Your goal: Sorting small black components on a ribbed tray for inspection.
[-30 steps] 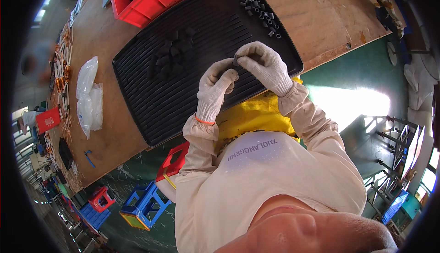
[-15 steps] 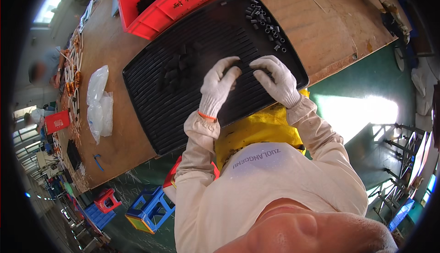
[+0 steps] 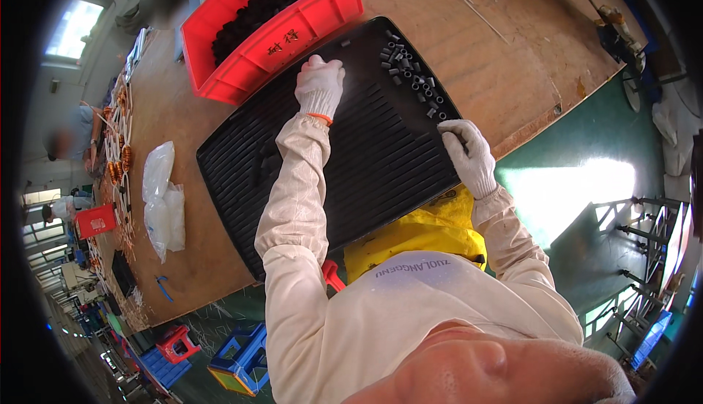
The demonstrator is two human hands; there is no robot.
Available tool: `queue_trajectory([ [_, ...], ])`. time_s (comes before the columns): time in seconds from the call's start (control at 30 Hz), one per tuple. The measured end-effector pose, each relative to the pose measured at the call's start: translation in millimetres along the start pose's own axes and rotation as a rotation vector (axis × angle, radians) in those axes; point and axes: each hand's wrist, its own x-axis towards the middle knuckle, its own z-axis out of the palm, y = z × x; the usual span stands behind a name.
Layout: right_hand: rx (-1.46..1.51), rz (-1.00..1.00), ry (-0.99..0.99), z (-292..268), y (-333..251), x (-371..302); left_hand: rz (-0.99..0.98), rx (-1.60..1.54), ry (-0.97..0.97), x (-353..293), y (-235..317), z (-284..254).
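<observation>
A large black ribbed tray (image 3: 366, 162) lies on the wooden table before me. My left hand (image 3: 320, 85), in a white knit glove, reaches over its far side beside a red bin (image 3: 231, 80). Its fingers are curled, and whatever they may hold is hidden. At the tray's right edge is my right hand (image 3: 470, 156), gloved too, with fingers bent in; I cannot make out anything in them. Just beyond it, several short black tubes (image 3: 415, 82) lie loose on the tray. Small black pieces (image 3: 267, 42) fill the bin. Darker pieces (image 3: 269, 164) sit on the tray's left part, partly behind my left forearm.
Clear plastic bags (image 3: 162, 203) and a blue tool-like piece (image 3: 163, 287) lie on the table's left. A yellow cloth or bag (image 3: 421, 232) hangs at the near edge. A red stool (image 3: 177, 343) and a blue stool (image 3: 242, 358) stand below left. People work at the far left.
My hands, close together over the tray before, have parted. The left has moved away toward the red bin; the right has drawn to the tray's right edge. The view has shifted slightly.
</observation>
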Motion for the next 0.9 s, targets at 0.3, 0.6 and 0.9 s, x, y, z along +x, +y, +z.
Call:
queue_trajectory([
  [0.3,-0.002,-0.103,-0.032,16.2,-20.6,22.9,0.121,0.015,0.131,-14.0,8.1,-27.5],
  [0.6,-0.336,-0.783,-0.296,90.0,-50.9,156.1,-0.234,-1.569,0.133,-110.5,10.3,-44.3],
  [0.9,-0.734,-0.816,-0.461,152.4,18.0,257.0,-0.323,-1.532,0.119,-134.0,-6.6,-48.2],
])
